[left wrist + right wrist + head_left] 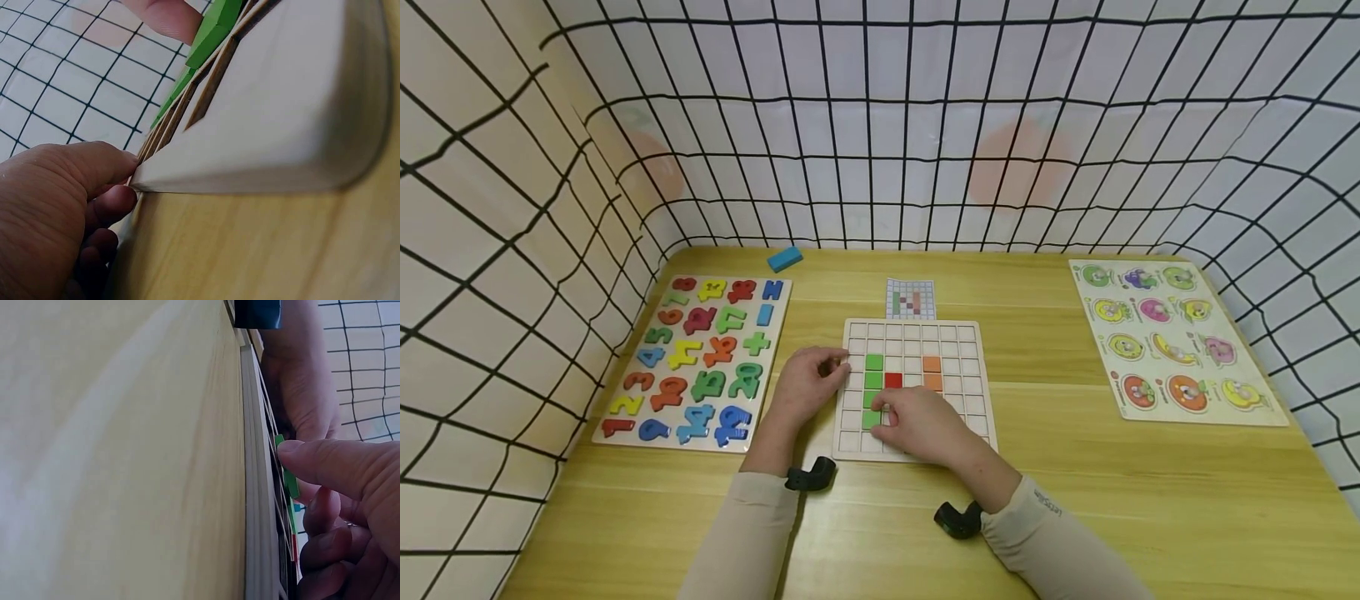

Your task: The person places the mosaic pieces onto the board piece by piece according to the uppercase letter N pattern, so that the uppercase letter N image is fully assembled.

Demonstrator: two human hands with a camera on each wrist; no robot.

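A pale wooden grid board (pixel 958 358) lies flat in the middle of the table. A column of green square tiles (pixel 874 362) sits in its left part, with a red tile (pixel 892 380) and two orange tiles (pixel 932 364) to the right. My right hand (pixel 921 423) is over the lower board, thumb and forefinger pinching the lowest green tile (pixel 871 419); it stands a little proud of the board in the right wrist view. My left hand (pixel 805 387) holds the board's left edge between thumb and forefinger. The right hand hides some cells.
A small printed pattern card (pixel 912 298) touches the board's far edge. To the left lies a number puzzle (pixel 778 333), with a blue block (pixel 785 259) behind it. A fruit puzzle (pixel 1105 408) lies to the right. Black netting (pixel 910 100) surrounds the table's back and sides.
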